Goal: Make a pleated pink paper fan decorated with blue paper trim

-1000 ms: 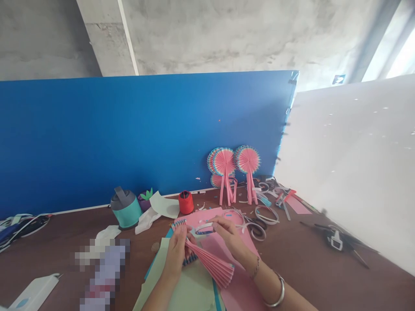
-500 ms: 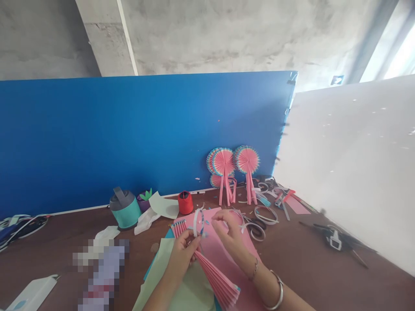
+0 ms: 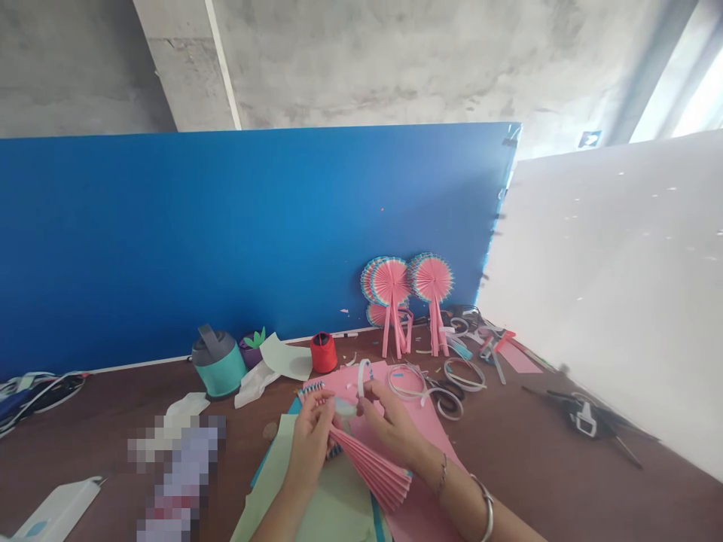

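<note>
My left hand (image 3: 312, 430) is closed around the pinched middle of a pleated pink paper fan (image 3: 370, 463). Its folds spread toward the lower right, and a striped-edged end shows past my fingers at the upper left. A narrow white roll of tape (image 3: 362, 379) stands edge-on at the fingertips of my right hand (image 3: 389, 420), which is closed on it. Between the hands is a pale, blurred bit I cannot make out. Sheets of pink paper (image 3: 432, 444) and pale green paper (image 3: 333, 504) lie beneath both hands.
Finished pink fans (image 3: 392, 284) lean against the blue partition (image 3: 254, 226). More tape rolls (image 3: 464, 374) and scissors (image 3: 452, 382) lie to the right. A red spool (image 3: 324, 352), a teal container (image 3: 219, 365) and a small purple pot (image 3: 251, 354) stand at the back left.
The tape roll has moved right, from beside my left fingers into my right hand. My right hand has lowered and closed. My left hand and the fan have shifted slightly left.
</note>
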The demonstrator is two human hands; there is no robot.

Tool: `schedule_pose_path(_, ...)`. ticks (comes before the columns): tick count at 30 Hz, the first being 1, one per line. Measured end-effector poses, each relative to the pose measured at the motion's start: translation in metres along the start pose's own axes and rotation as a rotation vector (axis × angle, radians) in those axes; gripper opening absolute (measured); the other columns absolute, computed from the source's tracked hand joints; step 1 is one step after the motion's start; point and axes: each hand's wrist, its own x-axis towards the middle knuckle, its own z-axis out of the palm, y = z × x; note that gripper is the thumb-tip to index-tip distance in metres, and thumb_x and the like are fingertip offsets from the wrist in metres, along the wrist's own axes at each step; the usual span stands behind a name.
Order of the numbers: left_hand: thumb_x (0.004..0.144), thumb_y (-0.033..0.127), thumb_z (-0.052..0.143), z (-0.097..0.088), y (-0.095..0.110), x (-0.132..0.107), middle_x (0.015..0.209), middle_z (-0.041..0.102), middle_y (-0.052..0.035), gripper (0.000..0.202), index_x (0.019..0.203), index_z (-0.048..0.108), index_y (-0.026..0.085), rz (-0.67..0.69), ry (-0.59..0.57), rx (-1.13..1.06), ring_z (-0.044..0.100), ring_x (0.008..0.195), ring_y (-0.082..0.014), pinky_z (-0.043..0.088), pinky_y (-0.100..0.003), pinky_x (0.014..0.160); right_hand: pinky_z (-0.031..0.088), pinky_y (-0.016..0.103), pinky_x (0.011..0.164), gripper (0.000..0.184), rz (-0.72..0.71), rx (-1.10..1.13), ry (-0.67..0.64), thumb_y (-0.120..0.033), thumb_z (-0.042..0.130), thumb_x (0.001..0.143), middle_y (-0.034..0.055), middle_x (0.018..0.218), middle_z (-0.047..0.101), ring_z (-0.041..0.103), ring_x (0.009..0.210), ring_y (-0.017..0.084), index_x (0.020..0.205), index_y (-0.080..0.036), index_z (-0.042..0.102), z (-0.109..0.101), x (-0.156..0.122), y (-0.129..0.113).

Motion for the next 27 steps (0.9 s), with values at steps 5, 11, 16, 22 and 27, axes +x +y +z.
schedule_pose_path(5, 0.073, 0.054, 0.062, -0.0040, 0.0060, -0.0019, 0.051, 0.046, 0.0076, 0.054, 0.110, 0.058, 0.016, 0.051, 0.029, 0.033, 0.036, 0.040, -0.0063, 0.026, -0.017, 0.038, 0.032, 0.027, 0.065, 0.018, -0.161, -0.318, -0.068, -0.018, 0.036, 0.089, -0.0017, 0.065, 0.050, 0.040, 0.060, 0.012, 0.076, -0.019, 0.048, 0.0023, -0.0010, 0.0025)
schedule_pose_path(11, 0.070, 0.049, 0.065, -0.0063, 0.0002, 0.0001, 0.056, 0.049, 0.0046, 0.040, 0.090, 0.063, 0.015, 0.079, 0.024, 0.144, 0.039, 0.043, -0.0076, 0.027, -0.018, 0.039, 0.028, 0.026, 0.064, 0.018, -0.222, -0.421, -0.127, -0.012, 0.038, 0.086, -0.0028, 0.062, 0.050, 0.039, 0.056, 0.011, 0.071, -0.018, 0.045, 0.0053, -0.0033, 0.0004)
schedule_pose_path(16, 0.073, 0.047, 0.062, -0.0073, -0.0026, 0.0022, 0.053, 0.049, 0.0046, 0.031, 0.079, 0.059, 0.017, 0.122, 0.015, 0.178, 0.041, 0.044, -0.0087, 0.029, -0.018, 0.040, 0.029, 0.027, 0.065, 0.015, -0.224, -0.443, -0.098, -0.010, 0.039, 0.084, -0.0017, 0.064, 0.056, 0.045, 0.057, 0.012, 0.081, -0.018, 0.051, 0.0053, -0.0036, 0.0039)
schedule_pose_path(22, 0.074, 0.047, 0.060, -0.0055, 0.0004, -0.0009, 0.053, 0.051, 0.0038, 0.029, 0.074, 0.059, 0.018, 0.175, 0.014, 0.229, 0.043, 0.045, -0.0099, 0.032, -0.019, 0.043, 0.030, 0.029, 0.069, 0.021, -0.241, -0.421, -0.046, -0.010, 0.038, 0.088, -0.0016, 0.068, 0.062, 0.051, 0.058, 0.013, 0.101, -0.020, 0.051, 0.0053, -0.0020, 0.0088)
schedule_pose_path(27, 0.074, 0.048, 0.061, -0.0058, 0.0001, -0.0001, 0.053, 0.050, 0.0038, 0.030, 0.073, 0.060, 0.017, 0.148, 0.010, 0.209, 0.042, 0.045, -0.0095, 0.032, -0.019, 0.045, 0.030, 0.029, 0.069, 0.019, -0.159, -0.370, -0.042, -0.015, 0.038, 0.090, -0.0017, 0.066, 0.062, 0.051, 0.057, 0.012, 0.082, -0.020, 0.055, 0.0031, 0.0001, 0.0049)
